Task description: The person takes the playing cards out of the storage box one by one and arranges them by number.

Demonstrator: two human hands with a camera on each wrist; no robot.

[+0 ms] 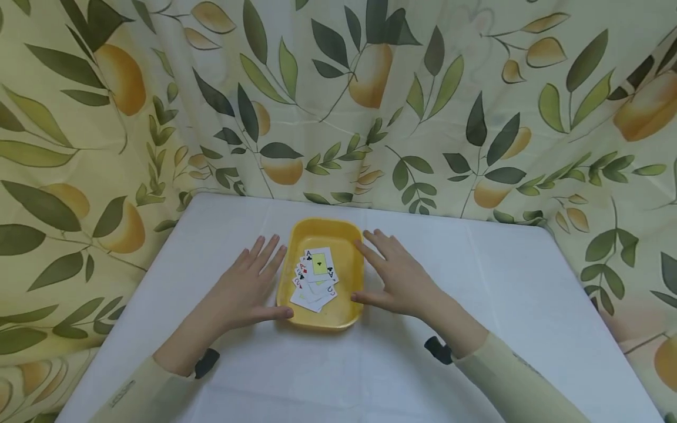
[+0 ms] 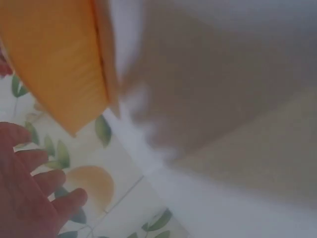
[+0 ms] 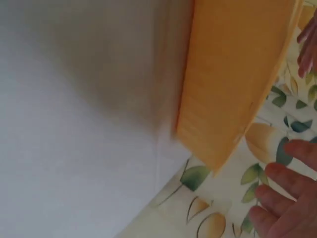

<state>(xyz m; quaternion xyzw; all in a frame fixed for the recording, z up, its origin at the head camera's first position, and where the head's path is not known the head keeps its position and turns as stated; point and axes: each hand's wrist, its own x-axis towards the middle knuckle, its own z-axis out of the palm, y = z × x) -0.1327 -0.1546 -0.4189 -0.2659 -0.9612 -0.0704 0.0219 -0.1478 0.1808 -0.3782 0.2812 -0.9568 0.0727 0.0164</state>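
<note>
A yellow plastic tray point(image 1: 346, 282) sits on the white table, holding a small fanned pile of playing cards point(image 1: 319, 267). Aces lie on top, one of them the ace of clubs. To the left of the tray is my left hand point(image 1: 248, 291), fingers straight and spread, thumb tip overlapping the near left rim. On the opposite side my right hand point(image 1: 399, 276) has its fingers extended, index fingertip and thumb tip right at the right rim. Both wrist views show the tray's outer side wall point(image 2: 57, 54) close to the fingers point(image 3: 285, 181), with nothing held.
White cloth covers the table point(image 1: 476, 276), whose far edge runs behind the tray. Beyond it hangs a curtain point(image 1: 328, 129) printed with leaves and orange fruit. Dark straps point(image 1: 206, 363) show at both wrists beside pale sleeves.
</note>
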